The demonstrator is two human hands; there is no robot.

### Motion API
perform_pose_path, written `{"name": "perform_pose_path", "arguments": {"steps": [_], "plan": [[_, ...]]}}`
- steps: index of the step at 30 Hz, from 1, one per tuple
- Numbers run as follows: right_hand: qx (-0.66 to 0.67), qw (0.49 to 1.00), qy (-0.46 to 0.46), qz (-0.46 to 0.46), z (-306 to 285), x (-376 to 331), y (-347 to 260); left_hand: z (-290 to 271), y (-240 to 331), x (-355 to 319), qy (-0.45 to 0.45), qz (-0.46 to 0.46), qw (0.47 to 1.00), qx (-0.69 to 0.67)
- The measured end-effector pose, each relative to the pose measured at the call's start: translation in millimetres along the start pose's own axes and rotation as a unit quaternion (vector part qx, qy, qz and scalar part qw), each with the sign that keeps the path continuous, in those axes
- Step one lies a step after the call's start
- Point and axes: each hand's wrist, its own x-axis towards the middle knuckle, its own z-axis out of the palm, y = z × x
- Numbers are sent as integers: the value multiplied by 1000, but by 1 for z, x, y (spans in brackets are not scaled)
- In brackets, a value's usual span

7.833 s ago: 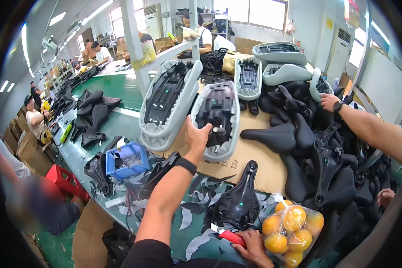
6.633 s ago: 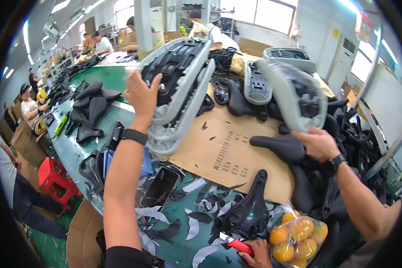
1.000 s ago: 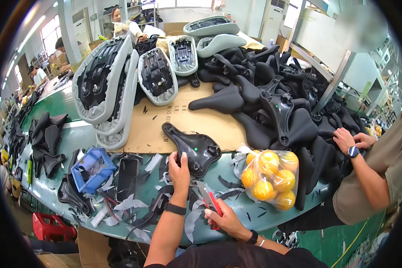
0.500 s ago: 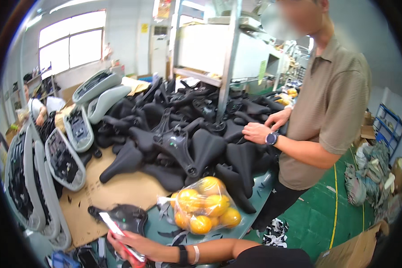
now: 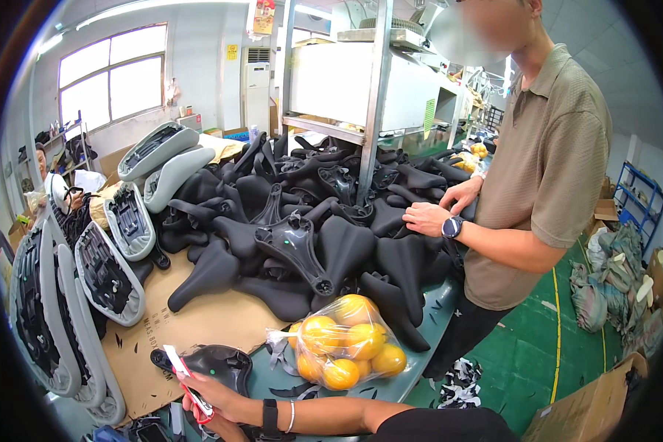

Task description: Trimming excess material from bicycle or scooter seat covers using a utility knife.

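From the lower right my right arm reaches across to the lower left, with a black band and a light bracelet at the wrist. My right hand (image 5: pixel 217 398) is closed around a slim red and white hand tool (image 5: pixel 172 361), its pale end pointing up; its exact kind is unclear. Just behind the tool a black bicycle saddle (image 5: pixel 225 362) lies underside up at the cardboard's edge. A patch of skin below my right hand may belong to my left hand; its fingers are hidden. Beside my forearm sits a clear bag of orange fruit (image 5: pixel 346 342).
Black bicycle saddles (image 5: pixel 346 247) are heaped over the table beyond a cardboard sheet (image 5: pixel 191 317). Grey padded trays (image 5: pixel 110 272) of black parts stand at left. A co-worker (image 5: pixel 545 162) stands at right, hands at the heap. A metal post (image 5: pixel 376 103) rises behind.
The whole view has shifted slightly, with more of the ceiling showing. My right hand keeps hold of the tool, which has turned a little. The co-worker's hands stay at the heap.
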Motion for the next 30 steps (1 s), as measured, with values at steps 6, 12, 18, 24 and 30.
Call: {"name": "perform_pose_path", "arguments": {"steps": [6,12,18,24,30], "plan": [[-17,1000,-1,4,-7,3,5,1,0,-1,-1,22,1000,19],[-35,999,4,9,-9,4,7,1,2,-3,4,33,999,-9],[-47,999,-3,5,-8,-1,3,1,9,-5,13,1,998,-56],[-47,999,-3,1,-8,-1,4,3,0,-11,12,-50,992,-114],[-47,999,1,2,-6,-4,2,4,-3,-12,-1,-99,987,-130]]}}
